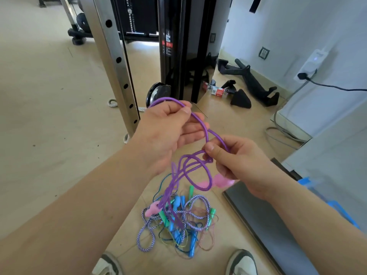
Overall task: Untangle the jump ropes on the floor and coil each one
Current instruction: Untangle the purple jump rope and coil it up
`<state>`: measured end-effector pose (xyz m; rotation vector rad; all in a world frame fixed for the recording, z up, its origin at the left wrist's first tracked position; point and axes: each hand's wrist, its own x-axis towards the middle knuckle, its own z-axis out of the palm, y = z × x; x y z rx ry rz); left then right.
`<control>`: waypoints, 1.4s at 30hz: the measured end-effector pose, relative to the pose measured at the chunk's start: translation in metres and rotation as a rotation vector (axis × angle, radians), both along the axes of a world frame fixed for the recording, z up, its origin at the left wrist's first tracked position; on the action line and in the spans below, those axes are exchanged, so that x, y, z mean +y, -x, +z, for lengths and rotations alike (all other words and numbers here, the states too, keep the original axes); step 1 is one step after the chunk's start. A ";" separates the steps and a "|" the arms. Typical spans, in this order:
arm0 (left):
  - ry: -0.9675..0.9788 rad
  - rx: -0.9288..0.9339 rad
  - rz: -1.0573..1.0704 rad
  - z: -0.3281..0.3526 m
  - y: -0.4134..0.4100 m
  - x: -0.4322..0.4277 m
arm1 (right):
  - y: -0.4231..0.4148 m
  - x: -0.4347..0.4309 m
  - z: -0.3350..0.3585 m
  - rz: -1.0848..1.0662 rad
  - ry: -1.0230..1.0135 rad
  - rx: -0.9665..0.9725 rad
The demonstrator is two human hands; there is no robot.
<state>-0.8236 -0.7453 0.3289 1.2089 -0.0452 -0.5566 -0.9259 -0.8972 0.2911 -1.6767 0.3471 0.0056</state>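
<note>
1. The left hand pinches the purple jump rope between thumb and forefinger, high above the floor; the right hand pinches the same rope lower down, just above a knot; a short arc of rope spans the gap between the two hands.
2. Below the knot the purple rope hangs in several loose loops; one pink handle shows just under the right hand's fingers, though whether those fingers hold it cannot be told; the other pink handle lies down in the tangled pile.
3. The pile sits on the floor between and just ahead of the two shoes; in it a purple-and-white braided rope loops out to the left, blue handles and green handles cross in the middle, and thin cords trail to the right.
4. Open tile floor stretches to the left of the pile; on the right a dark flat mat has its edge near the pile, with a blue object beyond it.
5. Ahead, a steel rack upright with holes stands near the left hand; a black machine column rises just behind it.
6. The floor is pale beige tile; black gym attachments lie along the white wall, where a power strip hangs with a black cable plugged in.
</note>
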 end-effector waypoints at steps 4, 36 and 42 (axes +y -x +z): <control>-0.161 -0.093 0.137 -0.007 -0.008 0.007 | -0.001 -0.006 0.003 0.048 0.208 0.043; -0.495 -0.439 -0.576 -0.042 0.009 0.017 | -0.016 0.006 0.006 -0.384 -0.043 -0.045; -1.395 -0.894 -1.064 -0.055 -0.026 0.051 | -0.004 -0.045 -0.007 -0.777 0.101 0.010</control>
